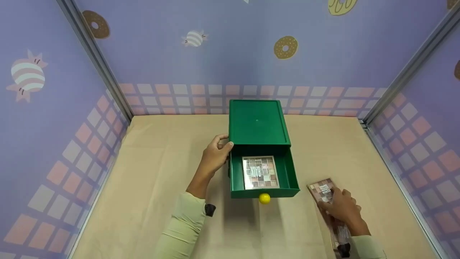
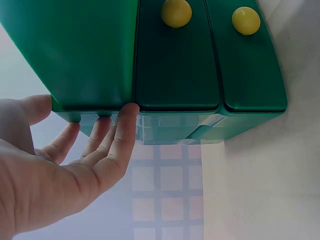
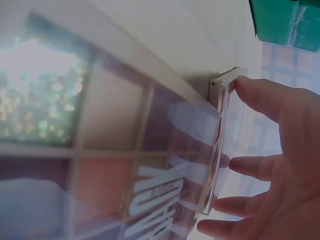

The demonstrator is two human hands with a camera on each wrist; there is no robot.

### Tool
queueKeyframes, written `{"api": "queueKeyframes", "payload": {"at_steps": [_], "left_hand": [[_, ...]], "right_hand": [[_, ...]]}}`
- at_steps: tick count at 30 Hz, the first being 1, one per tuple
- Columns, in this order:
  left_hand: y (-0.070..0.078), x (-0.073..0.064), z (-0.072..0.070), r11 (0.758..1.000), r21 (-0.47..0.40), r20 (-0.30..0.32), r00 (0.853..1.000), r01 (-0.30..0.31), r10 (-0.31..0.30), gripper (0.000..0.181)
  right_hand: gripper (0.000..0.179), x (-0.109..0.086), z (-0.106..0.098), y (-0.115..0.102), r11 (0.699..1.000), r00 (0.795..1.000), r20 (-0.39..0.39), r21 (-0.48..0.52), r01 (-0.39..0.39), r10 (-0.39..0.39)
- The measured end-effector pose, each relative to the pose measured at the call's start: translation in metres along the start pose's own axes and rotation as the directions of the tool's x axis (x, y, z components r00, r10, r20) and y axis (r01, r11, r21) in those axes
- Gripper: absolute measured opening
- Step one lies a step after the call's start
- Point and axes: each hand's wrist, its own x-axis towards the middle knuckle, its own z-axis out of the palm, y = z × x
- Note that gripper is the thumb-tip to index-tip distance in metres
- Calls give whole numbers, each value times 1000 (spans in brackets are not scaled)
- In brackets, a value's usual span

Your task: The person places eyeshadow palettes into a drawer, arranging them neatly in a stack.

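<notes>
My left hand (image 1: 215,154) rests against the left side of a green drawer unit (image 1: 258,122), its thumb at the front top corner. In the left wrist view its fairly straight fingers (image 2: 122,140) touch the side wall. The unit's top drawer (image 1: 235,187) is pulled out, with an eyeshadow palette (image 1: 260,172) lying inside. To the right, my right hand (image 1: 343,207) grips a second eyeshadow palette (image 1: 321,189) across its width, thumb on one side, fingers on the other. Another palette (image 1: 340,232) lies nearer, under the wrist; it fills the left of the right wrist view.
A yellow knob (image 1: 264,198) sticks out from the open drawer's front. Two shut drawers below carry yellow knobs (image 2: 176,12) too. The tan tabletop (image 1: 154,180) is bounded by patterned walls (image 1: 215,64) at the back and both sides.
</notes>
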Motion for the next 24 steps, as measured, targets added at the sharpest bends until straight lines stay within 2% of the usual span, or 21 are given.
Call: {"api": "queueKeyframes", "payload": {"at_steps": [11, 24], "left_hand": [[1, 1, 0, 1000, -6, -10, 1000, 11, -11, 44], [0, 0, 1, 1000, -1, -12, 1000, 5, -5, 44]], "right_hand": [[109, -9, 0, -5, 999, 1000, -5, -53, 5, -6], [103, -6, 8, -3, 998, 998, -61, -48, -27, 24]]}}
